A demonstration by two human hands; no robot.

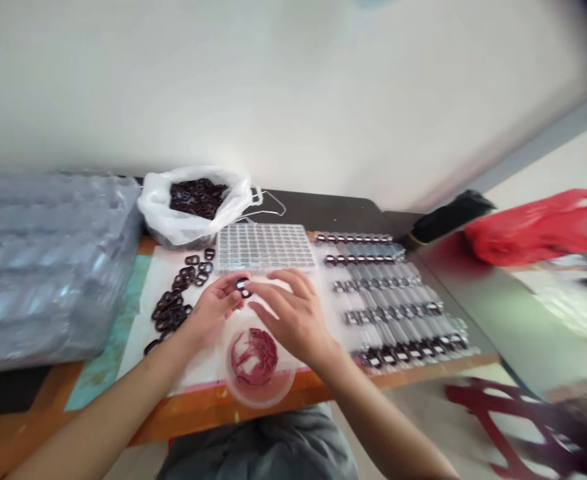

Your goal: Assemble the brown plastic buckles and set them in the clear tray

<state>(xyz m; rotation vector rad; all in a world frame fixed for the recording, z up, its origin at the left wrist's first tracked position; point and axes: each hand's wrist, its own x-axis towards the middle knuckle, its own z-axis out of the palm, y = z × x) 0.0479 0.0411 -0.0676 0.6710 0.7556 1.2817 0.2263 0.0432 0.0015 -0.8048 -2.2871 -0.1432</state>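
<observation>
My left hand (210, 311) is closed in a pinch on a small dark buckle-shaped piece (244, 288) with pale openings. My right hand (294, 312) has its fingers spread, the index fingertip at the piece's right edge and the thumb apart from it. Both hands are over white paper (203, 360). Below them stands a round translucent tub (260, 397) with thin reddish strips (256, 357) inside. Just beyond the hands lies a clear compartment box (266, 247) with a grid of small cells. Loose dark buckle-shaped pieces (169, 311) are heaped left of my left hand.
A white plastic bag (160, 223) full of dark pieces (198, 198) stands behind. Rows of clear packaging (393, 293) with dark pieces lie right. Stacked clear plastic packaging (38, 273) fills the left. A red bag (538, 227) and a dark red stool (498, 413) are at right.
</observation>
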